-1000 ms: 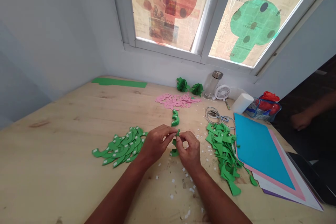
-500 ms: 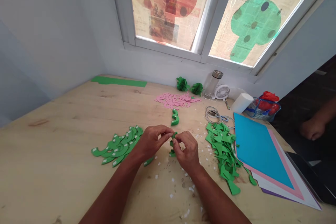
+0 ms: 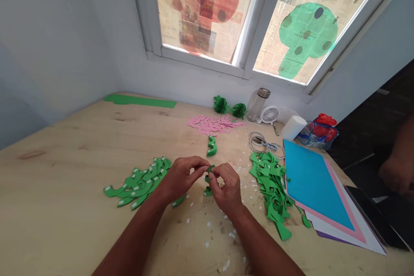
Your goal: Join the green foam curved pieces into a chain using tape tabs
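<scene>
Across a broad pale wooden table (image 3: 74, 189), a fan of curved green pieces (image 3: 142, 183) spreads beside the left forearm, while a heap of green offcuts (image 3: 271, 189) lies to the right, well apart from the right arm. Between them, the left hand (image 3: 186, 177) and right hand (image 3: 227, 187) meet at the fingertips, both pinched on a single small green piece (image 3: 211, 168); neither is nearer, as the piece sits directly between them. Fingers cover most of it, so its long axis cannot be told. Straight beyond the fingertips, in line with the pinch and away from the person, stands a short green stack (image 3: 211, 145), near but not touching, its long side running away from the body. Other green shapes (image 3: 207, 191) show just below the fingertips, partly hidden by the right hand. Compared with a second ago, the pinch has drawn slightly left and toward the person, from just right of the stack's line to almost directly before it, and the whole view has shifted a little. At the far right, a co-worker's hand (image 3: 399, 172) now sits closer to the frame's edge.
</scene>
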`<state>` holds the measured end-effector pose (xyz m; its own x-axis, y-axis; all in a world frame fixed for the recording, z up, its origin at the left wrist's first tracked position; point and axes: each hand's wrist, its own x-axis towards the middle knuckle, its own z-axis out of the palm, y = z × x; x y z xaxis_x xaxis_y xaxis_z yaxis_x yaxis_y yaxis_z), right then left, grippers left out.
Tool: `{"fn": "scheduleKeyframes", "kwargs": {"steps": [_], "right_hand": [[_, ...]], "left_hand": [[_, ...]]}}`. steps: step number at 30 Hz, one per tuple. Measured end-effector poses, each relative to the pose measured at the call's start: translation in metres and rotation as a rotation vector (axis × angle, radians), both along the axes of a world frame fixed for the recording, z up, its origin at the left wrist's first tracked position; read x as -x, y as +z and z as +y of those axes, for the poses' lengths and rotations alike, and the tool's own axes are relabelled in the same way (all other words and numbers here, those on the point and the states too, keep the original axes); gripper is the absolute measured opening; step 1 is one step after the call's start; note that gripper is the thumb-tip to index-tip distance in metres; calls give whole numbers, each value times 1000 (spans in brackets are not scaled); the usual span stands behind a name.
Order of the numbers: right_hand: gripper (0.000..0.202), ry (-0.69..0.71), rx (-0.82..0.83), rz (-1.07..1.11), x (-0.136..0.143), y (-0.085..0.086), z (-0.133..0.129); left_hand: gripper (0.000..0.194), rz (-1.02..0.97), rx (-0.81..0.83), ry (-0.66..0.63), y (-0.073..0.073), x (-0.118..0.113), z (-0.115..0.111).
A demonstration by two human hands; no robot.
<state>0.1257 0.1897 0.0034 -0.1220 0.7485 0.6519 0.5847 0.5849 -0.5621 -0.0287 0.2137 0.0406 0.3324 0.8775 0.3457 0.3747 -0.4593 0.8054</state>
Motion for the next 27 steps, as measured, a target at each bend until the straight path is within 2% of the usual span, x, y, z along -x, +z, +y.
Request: {"fn": "scheduleKeyframes", "kwargs": {"steps": [9,18,27], "right_hand": [[13,3,8,34,0,-1,1],[11,-1,24,77,0,-2,0],[11,-23,54,109,-1,-5,2]], "left_hand": [[18,-18,20,0,-1,-1,-1],[18,-101,116,66,-5,-6,0],[18,-96,68,58,-5,-6,0]]}}
